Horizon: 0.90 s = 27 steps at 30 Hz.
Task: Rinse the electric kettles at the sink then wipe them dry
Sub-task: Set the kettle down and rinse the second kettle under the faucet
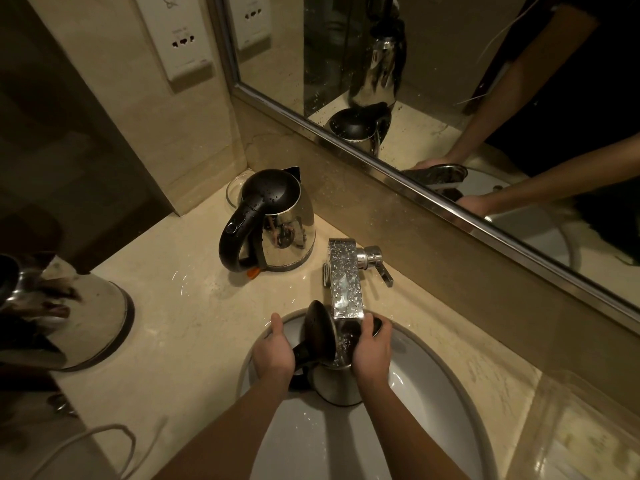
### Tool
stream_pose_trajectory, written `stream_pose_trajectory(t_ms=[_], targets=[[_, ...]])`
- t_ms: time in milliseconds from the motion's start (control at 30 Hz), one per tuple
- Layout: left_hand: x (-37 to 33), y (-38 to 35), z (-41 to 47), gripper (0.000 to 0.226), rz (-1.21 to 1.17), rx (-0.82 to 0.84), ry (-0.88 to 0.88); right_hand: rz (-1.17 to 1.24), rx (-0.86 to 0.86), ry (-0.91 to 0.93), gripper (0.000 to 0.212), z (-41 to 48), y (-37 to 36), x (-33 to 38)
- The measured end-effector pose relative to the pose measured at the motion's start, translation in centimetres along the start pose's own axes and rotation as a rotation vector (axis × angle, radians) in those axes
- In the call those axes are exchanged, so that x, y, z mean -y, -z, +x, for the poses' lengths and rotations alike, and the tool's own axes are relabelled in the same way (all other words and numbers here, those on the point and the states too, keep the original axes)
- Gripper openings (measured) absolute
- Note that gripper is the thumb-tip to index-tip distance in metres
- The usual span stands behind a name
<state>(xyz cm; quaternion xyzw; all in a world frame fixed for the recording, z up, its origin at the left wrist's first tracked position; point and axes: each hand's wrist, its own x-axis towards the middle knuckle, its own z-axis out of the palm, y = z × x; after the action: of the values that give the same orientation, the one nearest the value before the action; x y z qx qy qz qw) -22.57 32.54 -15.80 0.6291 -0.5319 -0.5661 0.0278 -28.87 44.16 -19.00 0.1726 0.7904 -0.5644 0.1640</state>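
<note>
Steel and shiny, the kettle (337,382) is being held in the white sink (433,393), its mouth under the boxy, droplet-covered tap (346,278). Rinsing seems to be the step in hand. The left hand (273,351) is gripping the black handle (304,355); the right hand (372,351) is wrapping round the body. Next, pouring out is likely calling for a firm hold on slick metal. A second kettle (277,230) is standing wet on the far counter (194,323).

Left hand (273,355), right hand (372,351) both curled, gripping.

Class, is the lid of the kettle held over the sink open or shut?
Open: the black lid stands up from the kettle, exposing its mouth under the faucet.
</note>
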Motion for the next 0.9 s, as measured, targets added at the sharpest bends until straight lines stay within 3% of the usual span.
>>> stream_pose_trajectory(t_ms=[367,567,900], targets=[[0.5,0.0,0.5,0.04,0.053,-0.019,-0.013,-0.012,-0.01,0.011,0.028,0.0,0.1,0.0],[0.7,0.0,0.7,0.057,0.066,-0.029,-0.016,-0.025,-0.01,0.002,0.031,0.1,0.0,0.0],[0.8,-0.2,1.0,0.042,0.034,-0.021,-0.022,-0.018,-0.005,-0.004,0.032,0.1,0.0,0.0]])
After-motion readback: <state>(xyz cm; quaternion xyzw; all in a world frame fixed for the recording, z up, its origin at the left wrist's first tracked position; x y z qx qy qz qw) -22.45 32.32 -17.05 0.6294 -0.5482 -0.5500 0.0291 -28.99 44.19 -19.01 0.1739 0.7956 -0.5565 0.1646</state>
